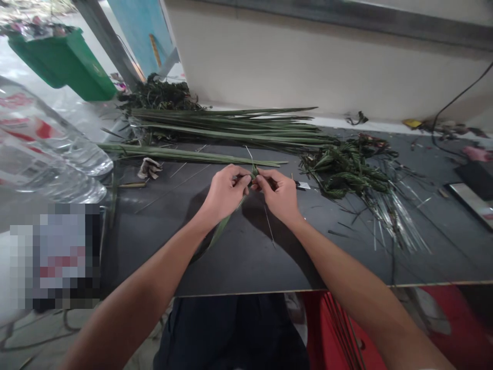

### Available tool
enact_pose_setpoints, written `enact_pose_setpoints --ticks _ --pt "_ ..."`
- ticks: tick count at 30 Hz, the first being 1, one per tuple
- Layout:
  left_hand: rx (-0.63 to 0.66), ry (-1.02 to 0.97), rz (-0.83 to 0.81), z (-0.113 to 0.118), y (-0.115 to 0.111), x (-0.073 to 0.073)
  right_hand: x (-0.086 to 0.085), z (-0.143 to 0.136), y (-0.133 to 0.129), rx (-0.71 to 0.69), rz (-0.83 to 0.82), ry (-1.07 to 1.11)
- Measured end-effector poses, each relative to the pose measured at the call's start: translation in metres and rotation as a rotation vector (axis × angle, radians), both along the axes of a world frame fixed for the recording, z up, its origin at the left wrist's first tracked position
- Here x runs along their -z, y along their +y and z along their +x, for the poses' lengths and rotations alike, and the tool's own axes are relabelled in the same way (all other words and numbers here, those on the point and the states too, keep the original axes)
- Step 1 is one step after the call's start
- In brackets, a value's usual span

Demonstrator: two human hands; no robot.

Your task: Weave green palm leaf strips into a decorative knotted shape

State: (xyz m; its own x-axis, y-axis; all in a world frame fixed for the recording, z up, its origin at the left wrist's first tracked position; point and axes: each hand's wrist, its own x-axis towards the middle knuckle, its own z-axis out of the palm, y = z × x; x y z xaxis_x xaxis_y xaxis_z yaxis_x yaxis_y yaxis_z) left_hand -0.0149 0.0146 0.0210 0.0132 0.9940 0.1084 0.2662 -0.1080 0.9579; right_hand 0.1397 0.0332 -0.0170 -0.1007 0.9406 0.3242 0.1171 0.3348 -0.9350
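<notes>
Over the middle of the dark table, my left hand [231, 189] and my right hand [278, 194] meet, fingertips almost touching. Both pinch a long green leaf strip [220, 232], whose folded end is between the fingers. Its loose tail hangs down past my left wrist. Thin pale fibres stick out above and below the fingers. Most of the folded part is hidden by my thumbs and fingertips. A small knife-like item with a black and white end [303, 185] lies just right of my right hand.
Long green leaves [231, 128] lie in a bundle behind my hands. Woven leaf pieces [350, 167] are heaped at right, with a phone-like object [472, 203] beyond. Large clear bottles [50, 144] stand at left near a green bin [73, 64]. A wall [327, 61] borders the back.
</notes>
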Motion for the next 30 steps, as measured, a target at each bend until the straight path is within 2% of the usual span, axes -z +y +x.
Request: enact_pose_setpoints --ticks 6,10,16,21,30 --pt "-0.002 0.155 0.122 -0.008 0.004 -0.004 0.001 -0.001 0.000 -0.031 -0.029 0.053" --pt "-0.011 0.192 0.127 -0.010 0.003 -0.007 -0.001 -0.001 -0.001 -0.041 -0.046 0.036" --pt "0.015 0.102 0.035 -0.008 0.000 -0.014 -0.006 0.000 -0.003 -0.043 -0.035 0.024" --pt "0.065 0.086 0.018 -0.011 0.003 -0.011 -0.005 -0.001 -0.003 -0.069 -0.034 0.060" --pt "-0.007 0.436 0.306 -0.017 0.008 -0.005 -0.001 0.000 0.002 -0.107 -0.084 0.098"
